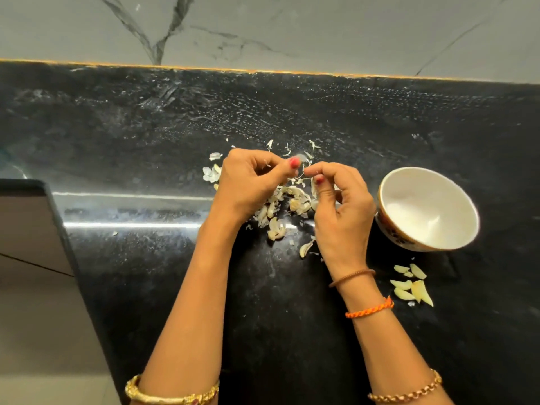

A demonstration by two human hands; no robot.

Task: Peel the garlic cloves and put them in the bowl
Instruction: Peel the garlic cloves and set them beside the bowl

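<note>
Now both hands meet above the pile of pale papery garlic skins [287,207] on the black stone counter [146,135] — left hand [251,182] and right hand [342,211] each pinch a thin bit of skin. Peeled yellowish cloves [412,285] lie beside the white ceramic bowl [428,209] — not inside.

We see a black, speckled, glossy surface [146,127] running back to a grey marbled wall [292,27]. On it, near the middle, lies a loose heap of garlic cloves and skins [287,204], with stray skins [211,172] scattered just behind and to the left. To the right stands a white bowl [428,209], patterned outside. Just in front of the bowl we find a small cluster of peeled cloves [412,285] lying on the surface.
</note>
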